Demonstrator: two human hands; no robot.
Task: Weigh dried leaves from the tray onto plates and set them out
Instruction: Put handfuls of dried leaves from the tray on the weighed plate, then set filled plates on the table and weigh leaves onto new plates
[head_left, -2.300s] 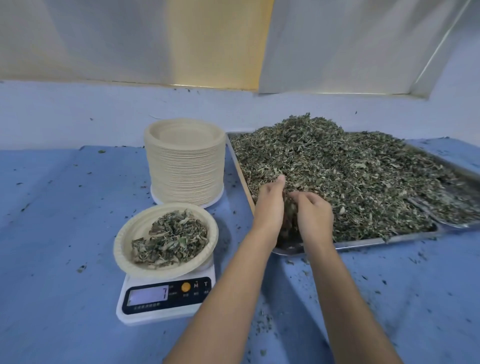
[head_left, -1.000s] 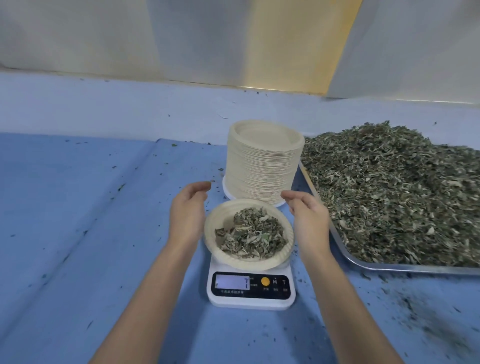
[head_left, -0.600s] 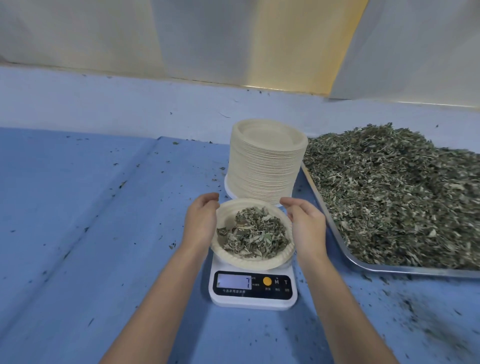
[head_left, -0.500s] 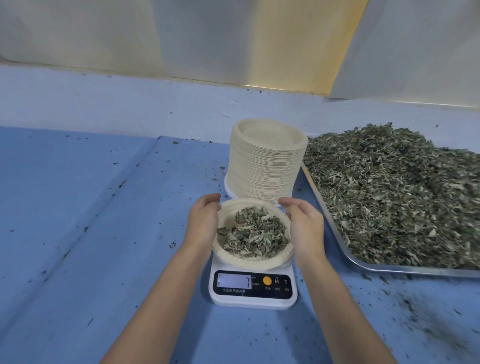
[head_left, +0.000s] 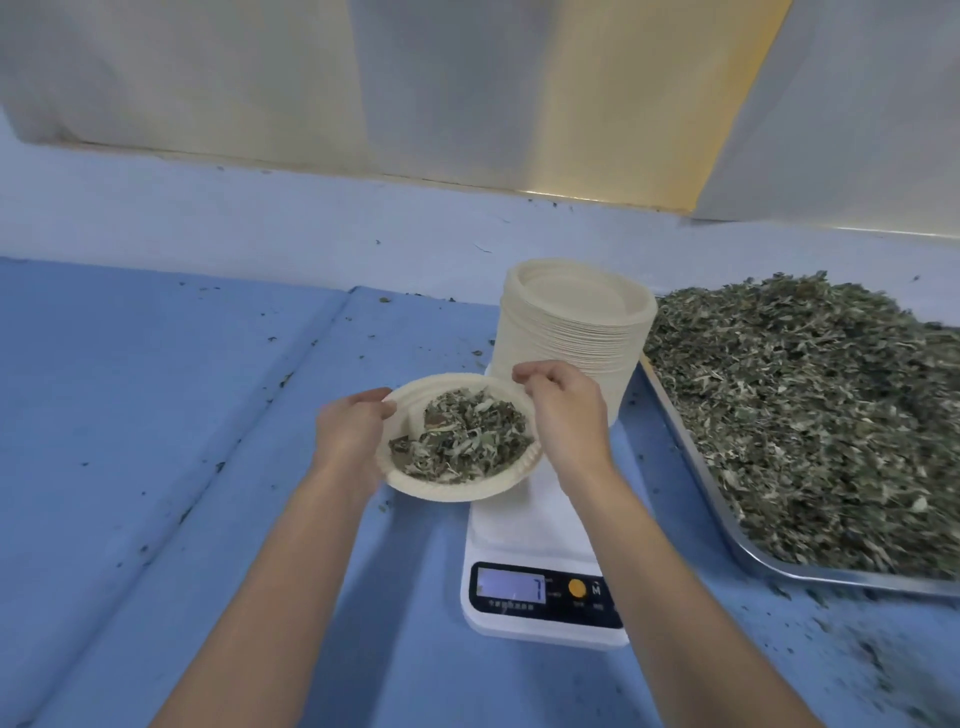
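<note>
A cream paper plate (head_left: 447, 486) holding a heap of dried leaves (head_left: 462, 439) hangs in the air, up and left of the white digital scale (head_left: 530, 525). My left hand (head_left: 350, 439) grips the plate's left rim. On the right rim, my right hand (head_left: 563, 410) holds the plate with curled fingers. The scale's platform is bare and its display (head_left: 511, 590) is lit. A metal tray (head_left: 727, 519) at the right is piled with dried leaves (head_left: 810, 410).
A tall stack of empty paper plates (head_left: 576, 325) stands just behind the scale, beside the tray's left edge. The blue table cover (head_left: 156, 415) stretches out to the left, dotted with leaf crumbs. A pale wall rises at the back.
Both hands left the tray, closed on the filled plate on the scale, and have lifted it off, shifting it left. The scale platform now shows bare.
</note>
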